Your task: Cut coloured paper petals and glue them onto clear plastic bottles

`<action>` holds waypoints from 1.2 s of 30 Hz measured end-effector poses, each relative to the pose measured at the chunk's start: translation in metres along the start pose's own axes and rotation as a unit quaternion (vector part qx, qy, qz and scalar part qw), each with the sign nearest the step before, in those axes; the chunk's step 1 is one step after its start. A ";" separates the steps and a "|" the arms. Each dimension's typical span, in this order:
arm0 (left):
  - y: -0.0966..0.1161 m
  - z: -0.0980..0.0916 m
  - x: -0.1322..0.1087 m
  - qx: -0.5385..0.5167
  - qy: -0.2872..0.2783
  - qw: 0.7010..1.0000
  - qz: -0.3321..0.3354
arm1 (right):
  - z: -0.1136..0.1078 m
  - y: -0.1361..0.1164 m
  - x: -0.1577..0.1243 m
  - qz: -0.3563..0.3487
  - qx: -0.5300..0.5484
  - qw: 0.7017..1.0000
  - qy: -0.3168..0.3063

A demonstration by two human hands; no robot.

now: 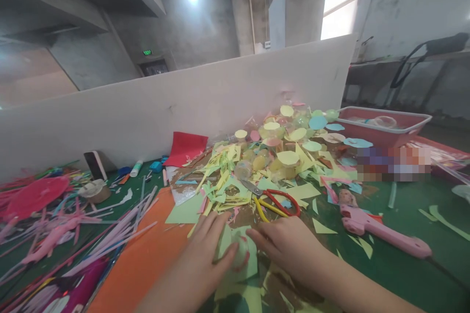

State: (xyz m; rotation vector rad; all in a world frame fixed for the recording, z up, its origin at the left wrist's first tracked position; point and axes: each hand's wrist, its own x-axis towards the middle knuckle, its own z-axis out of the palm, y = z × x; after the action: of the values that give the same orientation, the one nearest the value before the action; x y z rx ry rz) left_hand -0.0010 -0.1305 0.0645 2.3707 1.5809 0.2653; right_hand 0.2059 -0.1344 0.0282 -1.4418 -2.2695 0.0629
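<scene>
A light green paper sheet point(251, 266) lies in front of me with a small round clear plastic piece point(241, 253), like a cup or dome, on it; reddish marks show along its edge. My left hand point(207, 249) rests at its left, fingers stretched out, thumb reaching to the clear piece. My right hand point(281, 242) comes from the right, its index finger extended to the paper's edge; its other fingers are curled and partly hidden. Just beyond the right hand are scissors point(275, 203) with red and yellow handles, lying with blades apart on paper scraps.
A pink glue gun point(382, 234) lies at the right. Behind the scissors is a heap of paper discs and clear cups point(279, 149). Orange sheets point(143, 249), straws point(117, 237) and a phone-like object point(95, 165) are at left. A pink basket point(385, 129) stands back right.
</scene>
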 end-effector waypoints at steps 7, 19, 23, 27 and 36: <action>0.013 0.008 0.010 0.042 0.007 0.997 0.065 | -0.005 0.008 0.000 -0.030 0.052 0.993 0.105; 0.025 0.007 0.009 0.101 0.012 0.992 0.073 | -0.007 0.012 -0.002 -0.048 0.059 0.983 0.165; 0.025 0.008 0.007 0.088 0.027 0.993 0.076 | -0.007 0.009 -0.002 -0.069 0.057 0.981 0.174; 0.025 0.009 0.007 0.086 0.025 0.993 0.072 | -0.008 0.006 -0.002 -0.084 0.058 0.979 0.174; 0.026 0.010 0.007 0.085 0.033 0.994 0.063 | -0.006 0.006 -0.002 -0.087 0.048 0.981 0.169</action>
State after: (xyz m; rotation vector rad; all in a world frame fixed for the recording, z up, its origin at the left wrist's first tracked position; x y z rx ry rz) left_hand 0.0271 -0.1347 0.0634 2.6224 1.5390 0.2455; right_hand 0.2145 -0.1348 0.0309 -1.1049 -2.0693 -0.1171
